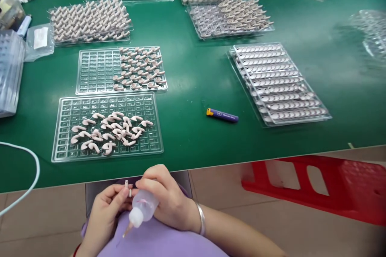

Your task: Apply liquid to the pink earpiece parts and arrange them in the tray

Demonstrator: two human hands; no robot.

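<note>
Below the table's front edge, my left hand pinches small white earphone pieces between thumb and fingers. Two stem ends show; the rest lies behind the fingers. Close beside it, my right hand is wrapped round a translucent squeeze bottle. The bottle is tilted, its white cap and thin brownish tip pointing down to the left, away from the earphone pieces. On the table ahead lies a clear tray with a loose heap of white earphone shells. Behind it, another clear tray holds rows of shells on its right side.
A purple lighter with a yellow top lies mid-table. To its right are stacked trays of white parts. More filled trays stand farther back. A pale cable curves at left. Something red and plastic sits below the table at right.
</note>
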